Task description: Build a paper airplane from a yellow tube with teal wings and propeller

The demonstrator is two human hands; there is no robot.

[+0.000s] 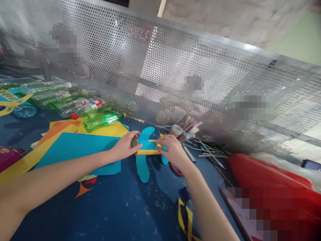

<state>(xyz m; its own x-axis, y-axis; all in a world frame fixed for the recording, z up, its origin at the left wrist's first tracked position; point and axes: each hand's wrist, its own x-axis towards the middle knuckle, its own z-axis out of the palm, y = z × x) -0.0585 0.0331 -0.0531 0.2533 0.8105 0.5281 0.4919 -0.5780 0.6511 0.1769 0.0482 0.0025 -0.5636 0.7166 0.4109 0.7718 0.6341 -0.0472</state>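
Note:
Between my hands lies a paper model airplane (147,145) with a yellow body and long blue wings with rounded ends. My left hand (126,145) grips the left end of its body, fingers behind and thumb on top near the wing. At the other end, my right hand (168,147) holds the body near the small blue tail pieces (165,158), which its fingers partly cover. A large blue paper sheet (82,150) lies beneath and beside my left forearm, over yellow and orange sheets (59,129).
Several plastic bottles (104,122) lie at the back left, before a perforated metal screen (190,63). Sticks and tools (192,129) are heaped behind my right hand. Yellow paper scraps (184,216) lie in front. A red bag (271,174) sits at right on the blue table (107,214).

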